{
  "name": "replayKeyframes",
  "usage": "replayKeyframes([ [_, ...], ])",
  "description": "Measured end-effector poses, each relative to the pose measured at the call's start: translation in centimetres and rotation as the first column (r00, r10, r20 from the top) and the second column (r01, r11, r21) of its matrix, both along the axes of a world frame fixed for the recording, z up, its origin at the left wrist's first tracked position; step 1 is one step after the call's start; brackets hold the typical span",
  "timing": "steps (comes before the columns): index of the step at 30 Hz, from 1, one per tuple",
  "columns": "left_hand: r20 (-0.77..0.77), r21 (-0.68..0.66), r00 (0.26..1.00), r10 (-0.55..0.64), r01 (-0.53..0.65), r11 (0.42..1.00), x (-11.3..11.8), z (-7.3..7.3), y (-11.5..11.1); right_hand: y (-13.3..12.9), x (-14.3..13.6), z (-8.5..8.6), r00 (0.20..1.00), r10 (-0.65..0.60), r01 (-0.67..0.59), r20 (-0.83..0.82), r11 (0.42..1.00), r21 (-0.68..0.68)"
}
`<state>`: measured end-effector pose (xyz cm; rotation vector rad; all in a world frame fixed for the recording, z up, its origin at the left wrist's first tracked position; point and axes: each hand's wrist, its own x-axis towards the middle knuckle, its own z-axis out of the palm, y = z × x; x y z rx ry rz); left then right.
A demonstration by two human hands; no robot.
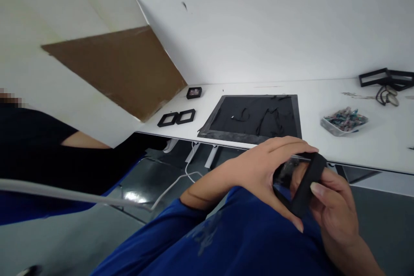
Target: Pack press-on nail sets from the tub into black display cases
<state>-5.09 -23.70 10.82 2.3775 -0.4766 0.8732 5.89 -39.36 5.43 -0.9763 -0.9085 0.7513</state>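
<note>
Above my lap, in front of the table edge, both hands hold a black display frame (306, 185) with a clear, shiny window. The frame is tilted. My left hand (263, 168) spans it from the left, thumb along the lower edge and fingers over the upper edge. My right hand (336, 207) grips the right side, with the thumb on the black border and the other fingers partly hidden behind. A reflection or see-through patch of skin colour shows in the window. Beyond my hands lies a black mat (249, 116) with loose black strips on it.
On the white table (310, 146) lie two open black frames (177, 117), a small filled frame (194, 92), a clear tray of small wrapped pieces (344, 121) and more black frames (384, 78). A board (119, 69) divides off another person's sleeve (35, 129). A white cable (97, 198) crosses the lower left.
</note>
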Motion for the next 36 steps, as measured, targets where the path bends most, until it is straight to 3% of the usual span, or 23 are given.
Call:
replayKeyframes([
  [5,0.013,-0.019,0.999,-0.042,0.043,0.999,0.3,-0.7,0.8,0.0,-0.9,0.3,1.0,-0.017,0.017,0.004,0.999,0.03],
  [10,0.101,0.058,0.995,-0.019,0.013,0.998,0.7,0.1,0.6,-1.0,-1.0,1.6,0.991,-0.074,0.074,0.114,0.997,0.004],
  [14,0.184,0.109,0.983,0.009,-0.029,0.994,0.6,0.7,0.1,-1.8,-0.6,1.9,0.994,0.033,-0.03,0.101,0.999,-0.036],
  [17,0.158,0.126,0.987,0.01,-0.03,0.992,0.5,0.7,-0.2,-1.8,-0.5,1.9,0.994,0.097,-0.096,0.059,0.995,-0.022],
  [23,0.189,0.118,0.982,-0.019,-0.003,0.993,0.9,0.0,0.0,-1.1,-0.6,1.5,0.999,0.009,-0.008,0.042,1.0,-0.027],
  [28,0.119,0.149,0.993,-0.021,0.003,0.989,1.1,-0.5,0.9,-0.2,-0.5,0.0,0.997,-0.025,0.022,0.077,0.999,0.033],
  [31,0.108,0.093,0.994,-0.035,0.025,0.995,0.5,-0.4,1.7,0.3,-0.1,-0.5,0.998,0.019,-0.023,0.055,0.996,0.086],
  [36,0.205,-0.163,0.977,0.052,-0.018,0.986,-0.8,0.1,2.9,1.0,1.3,0.2,0.953,0.223,-0.173,-0.207,0.957,0.235],
])
